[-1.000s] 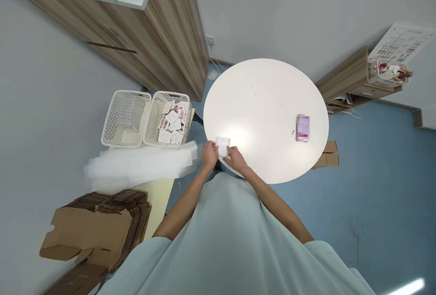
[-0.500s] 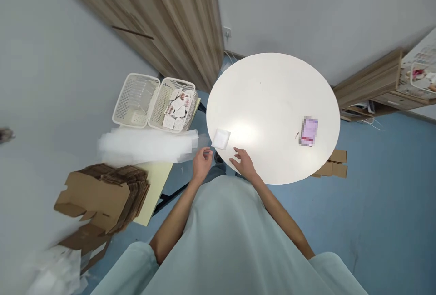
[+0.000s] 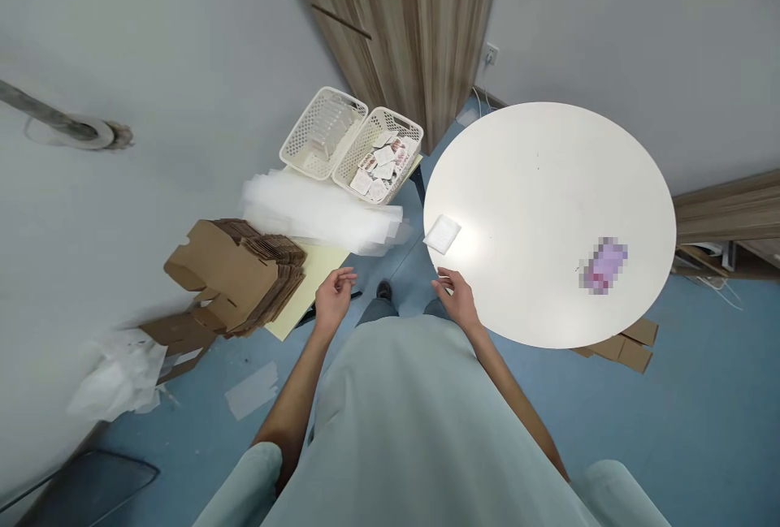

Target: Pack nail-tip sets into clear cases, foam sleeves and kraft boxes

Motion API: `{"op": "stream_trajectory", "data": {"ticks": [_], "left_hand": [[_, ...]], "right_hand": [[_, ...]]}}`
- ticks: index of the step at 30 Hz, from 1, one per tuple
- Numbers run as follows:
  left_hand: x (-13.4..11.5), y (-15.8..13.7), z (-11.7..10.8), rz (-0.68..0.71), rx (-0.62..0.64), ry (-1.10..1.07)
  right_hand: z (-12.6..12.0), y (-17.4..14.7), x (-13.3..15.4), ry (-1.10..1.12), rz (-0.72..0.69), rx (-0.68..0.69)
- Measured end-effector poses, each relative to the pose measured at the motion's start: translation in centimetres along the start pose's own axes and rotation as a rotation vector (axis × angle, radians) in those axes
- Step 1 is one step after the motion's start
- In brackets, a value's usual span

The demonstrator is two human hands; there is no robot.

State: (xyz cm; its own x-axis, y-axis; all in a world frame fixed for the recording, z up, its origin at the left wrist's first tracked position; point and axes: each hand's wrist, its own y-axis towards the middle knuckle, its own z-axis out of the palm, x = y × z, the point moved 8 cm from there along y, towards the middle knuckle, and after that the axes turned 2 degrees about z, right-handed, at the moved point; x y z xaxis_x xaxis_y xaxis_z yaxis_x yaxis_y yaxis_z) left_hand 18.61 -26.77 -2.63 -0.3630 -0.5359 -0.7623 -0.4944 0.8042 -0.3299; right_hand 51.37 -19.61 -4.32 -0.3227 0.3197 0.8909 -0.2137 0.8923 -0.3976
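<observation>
My left hand (image 3: 335, 298) hangs in the air with loosely curled fingers apart and nothing in them, near the pale yellow side table (image 3: 318, 271). My right hand (image 3: 457, 296) is also empty, its fingers spread, at the near left edge of the round white table (image 3: 548, 186). Just beyond it, a small flat white packet (image 3: 442, 234) lies at the table's left rim, apart from both hands. Nearest my left hand are a stack of flattened brown cardboard boxes (image 3: 244, 275) and a pile of translucent white sheets (image 3: 322, 210).
Two white baskets stand behind the sheets: the left basket (image 3: 292, 149) holds clear plastic pieces, the right basket (image 3: 418, 133) printed cards. A blurred purple item (image 3: 606, 265) lies on the table's right side. A wood-grain cabinet (image 3: 402, 32) rises behind; cardboard (image 3: 621, 348) lies at lower right.
My view has turned left, so the tables sit further right in it. My left hand has moved left, away from the packet and towards the side table. Both hands stay empty.
</observation>
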Motion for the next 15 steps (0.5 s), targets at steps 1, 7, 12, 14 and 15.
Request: {"op": "stream_trajectory", "data": {"ticks": [1,7,12,14,15], "left_hand": [[0.8,0.4,-1.2,0.003,-0.009,0.008],[7.0,3.4,-11.0,0.054,-0.177,0.177],[14.5,5.1,-18.6,0.038,-0.195,0.372],[17.2,5.4,-19.9,0.038,-0.118,0.387],[18.3,5.5,-20.3,0.049,-0.085,0.382]], "right_hand": [[0.7,-0.2,0.7,-0.006,-0.004,-0.008],[6.3,-0.9,5.7,-0.061,-0.071,-0.036],[13.0,-0.6,10.2,-0.174,-0.152,0.005],[16.1,-0.4,11.7,-0.221,-0.18,0.044],[17.7,-0.3,12.3,-0.241,-0.193,0.063]]}}
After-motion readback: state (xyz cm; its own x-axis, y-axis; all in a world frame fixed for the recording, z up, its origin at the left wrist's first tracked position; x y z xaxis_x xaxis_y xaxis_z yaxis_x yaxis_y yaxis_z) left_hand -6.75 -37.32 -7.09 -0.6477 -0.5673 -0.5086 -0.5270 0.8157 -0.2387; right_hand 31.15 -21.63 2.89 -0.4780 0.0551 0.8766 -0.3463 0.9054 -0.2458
